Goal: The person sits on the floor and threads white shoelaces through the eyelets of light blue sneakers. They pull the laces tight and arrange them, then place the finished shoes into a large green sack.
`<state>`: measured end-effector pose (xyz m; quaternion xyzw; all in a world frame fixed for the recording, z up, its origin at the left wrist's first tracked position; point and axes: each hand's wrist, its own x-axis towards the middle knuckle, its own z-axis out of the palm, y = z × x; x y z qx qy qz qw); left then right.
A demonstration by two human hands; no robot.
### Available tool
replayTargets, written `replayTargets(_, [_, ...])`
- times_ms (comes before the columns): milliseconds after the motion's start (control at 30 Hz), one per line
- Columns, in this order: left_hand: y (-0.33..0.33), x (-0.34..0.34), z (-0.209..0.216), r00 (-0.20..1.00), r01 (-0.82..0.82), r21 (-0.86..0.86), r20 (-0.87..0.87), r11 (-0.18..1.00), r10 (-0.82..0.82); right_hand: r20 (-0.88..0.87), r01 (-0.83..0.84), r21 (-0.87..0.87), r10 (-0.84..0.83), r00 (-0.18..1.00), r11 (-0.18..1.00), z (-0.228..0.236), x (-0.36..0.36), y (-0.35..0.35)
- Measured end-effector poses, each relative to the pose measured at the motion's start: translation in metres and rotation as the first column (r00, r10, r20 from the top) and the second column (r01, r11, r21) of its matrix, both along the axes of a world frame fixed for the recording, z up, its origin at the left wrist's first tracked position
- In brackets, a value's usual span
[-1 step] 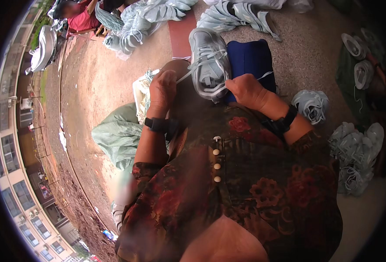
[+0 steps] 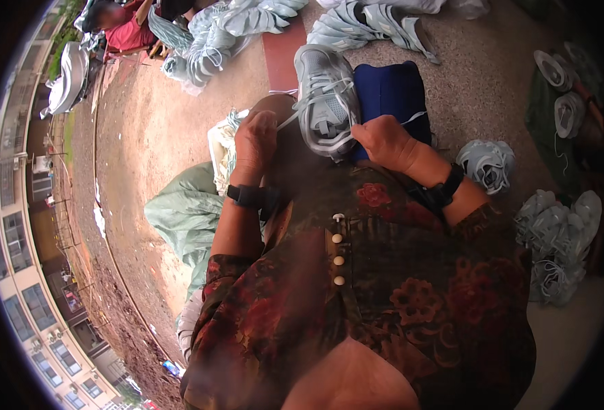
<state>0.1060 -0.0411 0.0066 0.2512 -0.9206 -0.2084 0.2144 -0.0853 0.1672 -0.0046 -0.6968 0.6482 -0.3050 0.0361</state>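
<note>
A pale grey-blue sneaker (image 2: 326, 96) rests across my knees, toe pointing away, with laces crossing its tongue. My left hand (image 2: 255, 140) is closed to the left of the shoe, pinching a white shoelace (image 2: 288, 121) drawn out from its lacing. On the other side, my right hand (image 2: 384, 142) is closed in a pinch by the collar of the sneaker. A lace end (image 2: 415, 117) sticks out beyond that hand over the dark blue cloth (image 2: 392, 92) on my right knee. The fingertips of the right hand partly hide what they grip, which looks like the other lace.
Pale shoe parts lie in long rows (image 2: 367, 31) ahead and in another heap (image 2: 223, 31). At right are a laced bundle (image 2: 486, 165) and stacked uppers (image 2: 561, 239). A green cloth sack (image 2: 189, 205) lies left. A person in red (image 2: 128, 31) sits far left.
</note>
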Motion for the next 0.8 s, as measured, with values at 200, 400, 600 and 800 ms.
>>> replayTargets(200, [0.012, -0.011, -0.001, 0.999, 0.033, 0.094, -0.001, 0.995, -0.033, 0.072, 0.067, -0.117, -0.059, 0.996, 0.991, -0.003, -0.012, -0.001])
replayTargets(400, [0.016, -0.01, -0.006, 0.997, 0.062, 0.196, 0.027, 0.979, -0.068, 0.137, 0.297, -0.077, -0.285, 0.949, 0.952, -0.012, -0.057, -0.001])
replayTargets(600, [0.006, 0.015, -0.016, 0.999, -0.027, 0.297, -0.018, 0.954, 0.034, 0.138, 0.311, 0.0, -0.308, 0.941, 0.95, -0.015, -0.068, 0.008])
replayTargets(800, [-0.015, 0.066, -0.024, 0.98, -0.095, 0.482, -0.106, 0.871, 0.166, 0.229, 0.369, -0.026, -0.354, 0.907, 0.929, -0.03, -0.089, 0.041])
